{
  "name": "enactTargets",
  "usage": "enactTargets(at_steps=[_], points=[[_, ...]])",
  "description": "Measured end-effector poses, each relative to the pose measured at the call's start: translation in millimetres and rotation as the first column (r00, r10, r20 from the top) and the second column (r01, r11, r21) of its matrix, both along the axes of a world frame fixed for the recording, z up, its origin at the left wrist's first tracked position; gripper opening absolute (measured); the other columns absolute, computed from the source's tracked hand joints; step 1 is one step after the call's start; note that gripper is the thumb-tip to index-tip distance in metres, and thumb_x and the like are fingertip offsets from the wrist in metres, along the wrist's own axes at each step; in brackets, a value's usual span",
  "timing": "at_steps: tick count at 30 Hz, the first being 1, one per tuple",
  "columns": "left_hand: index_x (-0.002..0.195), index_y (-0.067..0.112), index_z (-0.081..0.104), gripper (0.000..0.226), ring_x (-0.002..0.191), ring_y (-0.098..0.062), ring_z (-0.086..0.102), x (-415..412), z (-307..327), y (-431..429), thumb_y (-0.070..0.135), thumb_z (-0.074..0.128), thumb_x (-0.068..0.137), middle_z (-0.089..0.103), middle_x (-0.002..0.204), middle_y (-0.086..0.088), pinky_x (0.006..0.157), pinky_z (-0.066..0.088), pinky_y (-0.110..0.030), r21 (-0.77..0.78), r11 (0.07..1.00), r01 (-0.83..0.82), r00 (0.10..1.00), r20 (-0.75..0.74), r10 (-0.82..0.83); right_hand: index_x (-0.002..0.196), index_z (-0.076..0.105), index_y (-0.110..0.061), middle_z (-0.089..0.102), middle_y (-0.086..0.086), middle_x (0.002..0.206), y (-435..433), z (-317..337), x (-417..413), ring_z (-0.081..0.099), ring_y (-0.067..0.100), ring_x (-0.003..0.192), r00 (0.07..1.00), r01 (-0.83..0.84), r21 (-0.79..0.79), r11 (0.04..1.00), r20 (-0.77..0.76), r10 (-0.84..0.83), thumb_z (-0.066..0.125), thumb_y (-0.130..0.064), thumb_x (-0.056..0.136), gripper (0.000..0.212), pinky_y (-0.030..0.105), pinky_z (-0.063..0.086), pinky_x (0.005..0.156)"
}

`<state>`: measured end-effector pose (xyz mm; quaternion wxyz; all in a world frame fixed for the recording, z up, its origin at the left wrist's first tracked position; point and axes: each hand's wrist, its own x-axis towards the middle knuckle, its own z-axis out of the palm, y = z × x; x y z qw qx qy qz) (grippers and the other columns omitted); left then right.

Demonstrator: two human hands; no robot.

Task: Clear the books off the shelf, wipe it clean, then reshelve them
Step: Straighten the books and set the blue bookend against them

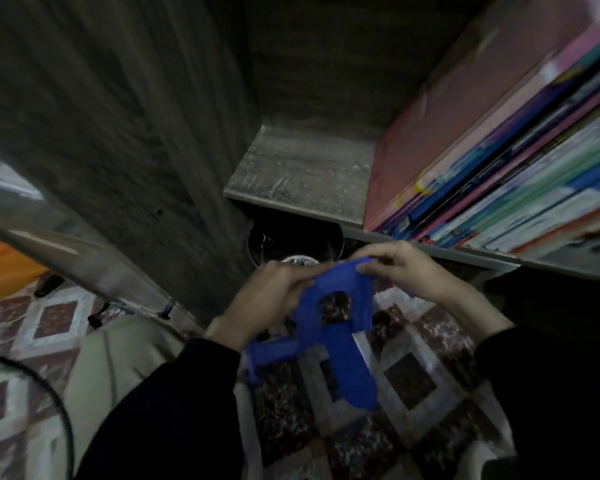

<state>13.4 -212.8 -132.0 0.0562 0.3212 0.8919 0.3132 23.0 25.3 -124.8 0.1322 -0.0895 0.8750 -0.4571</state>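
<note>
Your left hand (264, 299) and right hand (406, 271) both pinch a blue cloth (340, 337) (ragged, with holes) at lower centre, just below the grey shelf (302, 171). The books (499, 161) lean at upper right, and patterned floor tiles (413, 375) lie beneath.

dim, murky, with heavy motion blur: the books (499, 161) smear into coloured streaks. weak light falls on the shelf (302, 168) board, black shadow beneath it. the blue cloth (329, 327) looks soft-edged. wide-angle bending curves the left side.

Dimly lit maroon-and-white floor tiles (409, 379) lie beside a grey wooden panel (118, 133)
</note>
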Motion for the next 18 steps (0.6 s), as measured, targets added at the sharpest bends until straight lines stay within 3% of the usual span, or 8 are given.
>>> enactTargets(at_steps=[3, 7, 9, 11, 13, 15, 16, 18], points=[[0.12, 0.019, 0.066, 0.038, 0.1, -0.004, 0.062, -4, 57, -7, 0.019, 0.056, 0.084, 0.07, 0.111, 0.001, 0.081, 0.043, -0.008, 0.059, 0.996, -0.063, 0.986, -0.153, 0.071, 0.103, 0.07, -0.026, 0.07, -0.014, 0.096, -11, 44, -6, 0.066, 0.002, 0.091, 0.978, 0.06, -0.111, 0.992, -0.191, -0.08, 0.059, -0.008, 0.094, 0.022, 0.025, 0.053, 0.081], [0.116, 0.017, 0.069, 0.032, 0.086, -0.014, 0.065, -17, 120, -15, 0.007, 0.066, 0.085, 0.072, 0.096, -0.01, 0.069, 0.04, -0.013, 0.124, 0.951, -0.284, 0.911, -0.275, 0.308, 0.119, 0.054, -0.048, 0.066, -0.007, 0.098, -22, 98, -17, 0.065, 0.009, 0.083, 0.891, 0.165, -0.153, 0.974, -0.4, -0.213, 0.06, -0.012, 0.093, 0.044, 0.03, 0.051, 0.078], [0.118, 0.016, 0.067, 0.034, 0.089, -0.019, 0.069, -31, 142, -20, 0.006, 0.065, 0.085, 0.072, 0.095, -0.013, 0.076, 0.041, -0.014, 0.163, 0.908, -0.385, 0.858, -0.3, 0.417, 0.127, 0.055, -0.039, 0.065, -0.005, 0.101, -22, 115, -22, 0.063, 0.016, 0.086, 0.782, 0.265, -0.108, 0.958, -0.558, -0.279, 0.059, -0.013, 0.092, 0.044, 0.03, 0.05, 0.081], [0.12, 0.016, 0.066, 0.035, 0.1, -0.022, 0.066, -51, 155, -21, 0.007, 0.063, 0.086, 0.071, 0.102, -0.013, 0.087, 0.043, -0.019, 0.213, 0.862, -0.461, 0.811, -0.292, 0.506, 0.125, 0.061, -0.023, 0.066, 0.002, 0.099, -20, 125, -24, 0.06, 0.026, 0.094, 0.568, 0.413, -0.042, 0.91, -0.769, -0.293, 0.054, -0.01, 0.088, 0.04, 0.035, 0.047, 0.085], [0.124, 0.016, 0.063, 0.037, 0.105, -0.028, 0.064, -74, 161, -18, 0.007, 0.059, 0.088, 0.071, 0.106, -0.015, 0.093, 0.047, -0.03, 0.217, 0.824, -0.523, 0.777, -0.275, 0.566, 0.12, 0.065, -0.015, 0.063, 0.013, 0.109, -16, 126, -23, 0.05, 0.035, 0.111, 0.341, 0.592, 0.0, 0.806, -0.906, -0.251, 0.052, -0.01, 0.078, 0.044, 0.044, 0.041, 0.096], [0.128, 0.018, 0.06, 0.041, 0.11, -0.035, 0.059, -98, 161, -10, 0.007, 0.054, 0.089, 0.069, 0.11, -0.018, 0.097, 0.043, -0.034, 0.183, 0.796, -0.576, 0.751, -0.265, 0.605, 0.122, 0.064, -0.017, 0.051, 0.021, 0.133, -15, 124, -20, 0.034, 0.038, 0.131, 0.191, 0.757, -0.018, 0.653, -0.95, -0.248, 0.057, -0.012, 0.072, 0.051, 0.052, 0.024, 0.111], [0.129, 0.019, 0.059, 0.042, 0.112, -0.038, 0.056, -109, 159, -5, 0.006, 0.052, 0.089, 0.067, 0.113, -0.019, 0.097, 0.04, -0.036, 0.154, 0.788, -0.597, 0.742, -0.269, 0.615, 0.126, 0.06, -0.021, 0.041, 0.023, 0.143, -16, 122, -19, 0.023, 0.038, 0.138, 0.18, 0.817, -0.001, 0.576, -0.95, -0.257, 0.06, -0.013, 0.07, 0.057, 0.053, 0.011, 0.114], [0.129, 0.018, 0.06, 0.044, 0.112, -0.042, 0.053, -128, 153, 4, 0.005, 0.049, 0.089, 0.065, 0.114, -0.023, 0.096, 0.04, -0.04, 0.093, 0.784, -0.614, 0.74, -0.277, 0.613, 0.138, 0.047, -0.026, 0.018, 0.023, 0.154, -19, 113, -21, 0.005, 0.037, 0.144, 0.26, 0.876, 0.103, 0.472, -0.923, -0.282, 0.069, -0.015, 0.065, 0.077, 0.058, -0.006, 0.113]])
